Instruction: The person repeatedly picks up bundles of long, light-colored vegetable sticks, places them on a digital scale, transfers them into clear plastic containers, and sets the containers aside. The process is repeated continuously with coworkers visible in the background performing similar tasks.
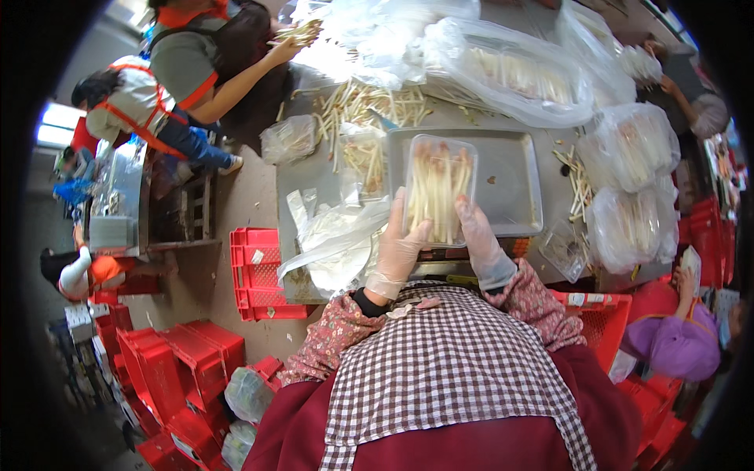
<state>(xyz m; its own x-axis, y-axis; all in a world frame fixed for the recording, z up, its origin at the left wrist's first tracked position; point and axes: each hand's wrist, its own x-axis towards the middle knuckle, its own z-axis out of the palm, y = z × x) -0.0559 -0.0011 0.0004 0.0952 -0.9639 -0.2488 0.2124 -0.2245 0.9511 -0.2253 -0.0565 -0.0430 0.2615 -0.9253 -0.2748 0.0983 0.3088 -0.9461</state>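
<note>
A clear plastic tray packed with pale, trimmed vegetable stalks is held up in front of me. My left hand, in a thin clear glove, grips its lower left corner with the thumb across the front. My right hand, gloved likewise, holds the lower right side. Behind the packed tray lies a shallow metal tray with a small brown scrap in it. Left of that stands another clear container of stalks. White plastic bags lie crumpled by my left hand.
Loose stalks are heaped at the back. Bagged packs of stalks line the right side, near a bigger bag. Red crates stand on the floor left of the table. A co-worker's hand holds stalks across the table.
</note>
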